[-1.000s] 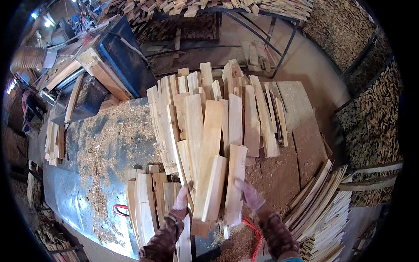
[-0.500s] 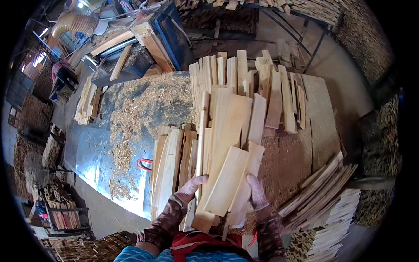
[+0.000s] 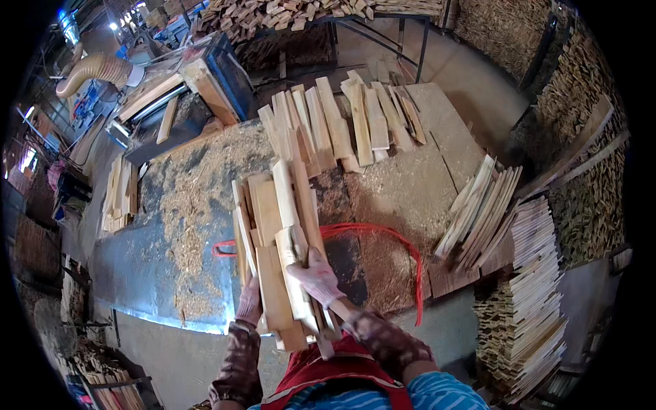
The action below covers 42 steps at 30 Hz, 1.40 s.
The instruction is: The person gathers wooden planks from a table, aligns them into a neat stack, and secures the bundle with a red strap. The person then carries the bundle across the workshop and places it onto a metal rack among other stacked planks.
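A thick bundle of pale wooden boards (image 3: 271, 280) lies lengthwise in front of me at the table's near edge, its boards uneven at the ends. My left hand (image 3: 249, 301), in a light knit glove, presses along the bundle's left side. From the right, my gloved right hand (image 3: 316, 277) grips the boards, its thumb lying over the edge; the fingers beneath are partly hidden. A red strap (image 3: 403, 244) runs beneath the bundle, with a short loop emerging at left and a long end curving over the table edge at right.
More boards (image 3: 328, 123) lie in a row across the table's far part. A leaning pile of thin slats (image 3: 478, 212) sits at right, beside a tall stack (image 3: 540, 294). Sawdust covers the tabletop (image 3: 154, 273). A blue machine (image 3: 229, 75) with a ribbed duct (image 3: 99, 72) stands far left.
The boards between my hands have shifted left, separating from most of the far row. My right hand has moved left and over the boards. More of the red strap shows. The view has turned.
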Each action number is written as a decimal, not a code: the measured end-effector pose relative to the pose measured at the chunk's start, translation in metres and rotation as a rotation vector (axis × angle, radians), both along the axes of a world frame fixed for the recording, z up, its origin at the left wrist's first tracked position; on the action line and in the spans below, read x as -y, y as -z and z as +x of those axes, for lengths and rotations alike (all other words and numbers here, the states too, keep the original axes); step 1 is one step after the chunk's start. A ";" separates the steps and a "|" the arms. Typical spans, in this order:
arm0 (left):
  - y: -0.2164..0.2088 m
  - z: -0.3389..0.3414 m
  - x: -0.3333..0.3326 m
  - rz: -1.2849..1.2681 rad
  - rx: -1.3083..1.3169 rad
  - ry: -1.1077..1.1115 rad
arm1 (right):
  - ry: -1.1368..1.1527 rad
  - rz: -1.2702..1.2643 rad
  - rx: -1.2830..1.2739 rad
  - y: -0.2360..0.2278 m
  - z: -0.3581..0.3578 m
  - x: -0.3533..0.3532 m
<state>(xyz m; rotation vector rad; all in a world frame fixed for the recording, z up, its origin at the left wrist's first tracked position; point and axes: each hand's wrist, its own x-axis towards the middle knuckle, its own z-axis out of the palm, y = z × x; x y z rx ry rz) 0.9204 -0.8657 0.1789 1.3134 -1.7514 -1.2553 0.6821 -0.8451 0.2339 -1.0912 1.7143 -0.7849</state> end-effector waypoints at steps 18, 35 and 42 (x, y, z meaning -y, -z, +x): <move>-0.007 -0.013 0.010 0.029 0.305 -0.467 | 0.165 -0.154 -0.904 0.073 -0.053 0.053; -0.046 -0.053 0.155 -0.299 0.283 -0.328 | 0.155 0.217 0.818 0.119 -0.099 0.015; -0.030 -0.190 0.347 -0.211 0.454 -0.098 | -0.185 0.136 -0.457 0.094 -0.145 0.076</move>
